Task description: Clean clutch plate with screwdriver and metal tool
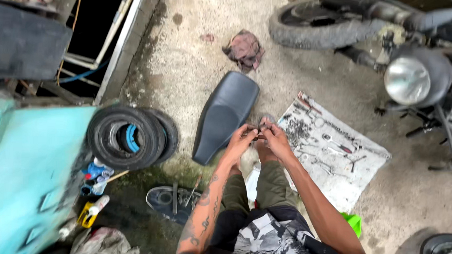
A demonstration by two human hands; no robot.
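I am crouched on a concrete floor with both hands together in front of my knees. My left hand (240,141) and my right hand (274,138) pinch a small dark metal part (260,128) between their fingertips. What the part is stays too small to tell. A black motorcycle seat (225,114) lies on the floor just left of my hands. To their right a white sheet (358,173) holds several wrenches, bolts and small parts.
Two tyres (131,136) lean against a turquoise panel (28,169) at left, with bottles and cans beneath. A motorcycle with a round headlight (408,79) and its front wheel (316,27) stands at top right. A rag (244,50) lies beyond the seat.
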